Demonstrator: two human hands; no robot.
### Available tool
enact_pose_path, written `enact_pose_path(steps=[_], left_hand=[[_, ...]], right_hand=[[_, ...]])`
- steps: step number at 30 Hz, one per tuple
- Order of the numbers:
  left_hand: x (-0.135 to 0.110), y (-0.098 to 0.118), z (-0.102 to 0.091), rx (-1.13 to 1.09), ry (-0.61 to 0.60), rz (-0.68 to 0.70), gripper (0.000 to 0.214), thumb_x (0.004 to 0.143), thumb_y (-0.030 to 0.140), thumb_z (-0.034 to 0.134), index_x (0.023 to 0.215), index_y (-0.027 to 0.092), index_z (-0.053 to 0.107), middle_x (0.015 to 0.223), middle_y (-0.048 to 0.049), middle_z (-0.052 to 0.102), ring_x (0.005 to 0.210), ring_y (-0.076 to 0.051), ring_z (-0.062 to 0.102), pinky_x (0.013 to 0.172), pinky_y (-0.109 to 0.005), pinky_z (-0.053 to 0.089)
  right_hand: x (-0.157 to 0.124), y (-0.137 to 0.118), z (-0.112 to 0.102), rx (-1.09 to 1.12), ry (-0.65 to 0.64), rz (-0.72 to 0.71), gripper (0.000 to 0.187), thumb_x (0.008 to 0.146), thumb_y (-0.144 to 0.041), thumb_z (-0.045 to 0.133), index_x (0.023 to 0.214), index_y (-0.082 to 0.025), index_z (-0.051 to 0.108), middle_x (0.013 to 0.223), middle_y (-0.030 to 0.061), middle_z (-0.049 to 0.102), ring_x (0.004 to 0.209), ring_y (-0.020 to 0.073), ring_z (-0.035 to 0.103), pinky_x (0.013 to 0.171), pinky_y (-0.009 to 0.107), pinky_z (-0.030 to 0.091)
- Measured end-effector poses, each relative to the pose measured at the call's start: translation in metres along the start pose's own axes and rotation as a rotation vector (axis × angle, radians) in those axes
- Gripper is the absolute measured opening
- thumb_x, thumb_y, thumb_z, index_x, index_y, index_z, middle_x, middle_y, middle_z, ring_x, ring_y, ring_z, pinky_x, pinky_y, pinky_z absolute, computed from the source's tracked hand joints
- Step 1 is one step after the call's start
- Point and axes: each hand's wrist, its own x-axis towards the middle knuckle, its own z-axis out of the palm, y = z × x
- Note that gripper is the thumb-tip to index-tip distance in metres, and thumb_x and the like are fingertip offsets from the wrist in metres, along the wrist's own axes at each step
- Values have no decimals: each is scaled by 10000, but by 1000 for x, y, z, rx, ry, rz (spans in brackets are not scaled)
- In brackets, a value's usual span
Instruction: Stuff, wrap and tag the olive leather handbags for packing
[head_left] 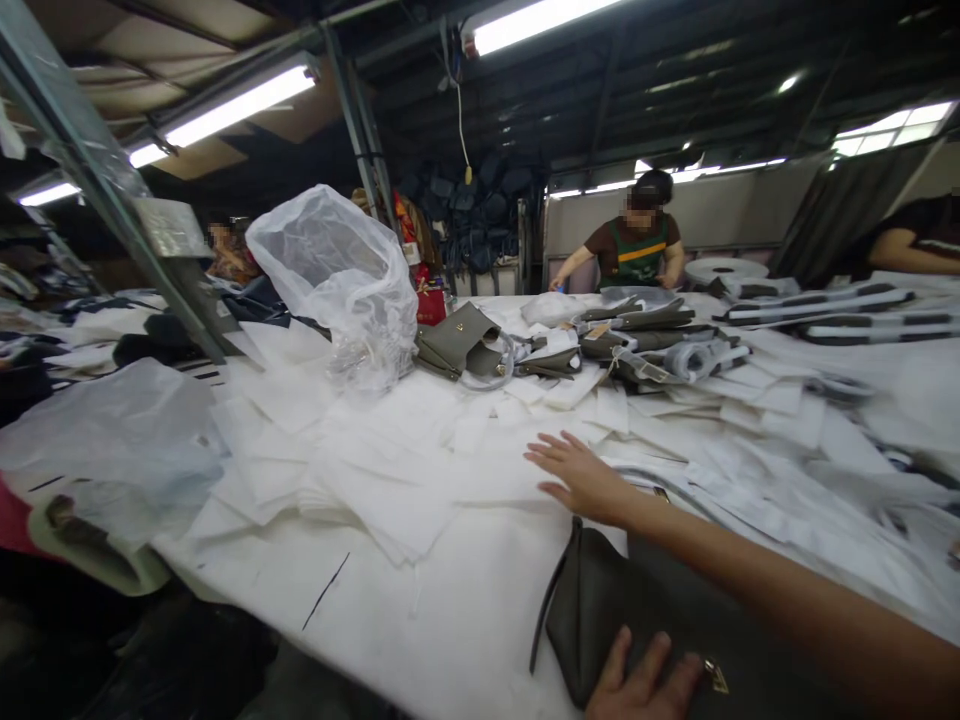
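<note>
My right hand reaches across from the right with its fingers spread, above white paper sheets on the table. It is open and holds nothing. A dark olive-grey handbag with a small gold clasp lies at the near right, partly under my right forearm and cut off by the frame. Against its front rest the fingers of my left hand, slightly apart; the thumb and palm are out of sight. Behind the bag runs a grey strap, partly hidden by my right arm.
A translucent plastic bag stands open at the back beside another olive bag. Several wrapped bags and straps cover the right rear. Across the table a co-worker stands. A metal post rises on the left.
</note>
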Motion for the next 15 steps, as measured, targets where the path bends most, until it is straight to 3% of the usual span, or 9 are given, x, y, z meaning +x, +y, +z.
enact_pose_path(steps=[3, 4, 7, 10, 15], left_hand=[[4, -8, -9, 34, 86, 53, 478, 932, 625, 473, 1404, 566, 421, 1379, 33, 600, 1218, -269, 620, 1008, -487, 527], [4, -10, -11, 40, 80, 57, 463, 936, 618, 470, 1395, 563, 436, 1369, 27, 610, 1209, -268, 627, 1006, -485, 526], [7, -13, -18, 29, 23, 73, 448, 942, 580, 491, 1388, 556, 449, 1339, 16, 635, 1182, -267, 646, 994, -478, 529], [10, -16, -37, -25, 21, 60, 532, 946, 516, 526, 1455, 517, 373, 1432, -5, 560, 1295, -268, 560, 1049, -476, 483], [19, -23, -77, -221, -113, 33, 650, 940, 403, 556, 1518, 466, 268, 1577, -40, 376, 1427, -276, 396, 1127, -495, 387]], right_hand=[[17, -24, 26, 35, -150, -36, 867, 798, -524, 708, 1497, -109, 406, 1558, 220, 349, 1464, 389, 267, 1184, 586, 209], [22, -26, 33, 36, -172, -23, 850, 797, -510, 713, 1478, -86, 432, 1541, 244, 364, 1443, 401, 308, 1165, 583, 262], [30, -17, 38, 31, -155, -15, 491, 939, -274, 534, 1402, -109, 535, 1442, 205, 519, 1354, 311, 482, 1100, 476, 413], [23, -6, 14, 8, -97, -10, 465, 947, -114, 399, 1388, -115, 548, 1380, 174, 590, 1285, 252, 561, 1056, 407, 466], [-41, -19, -70, -35, 11, 4, 498, 968, -155, 377, 1458, -136, 466, 1454, 135, 531, 1350, 239, 494, 1121, 403, 399]])
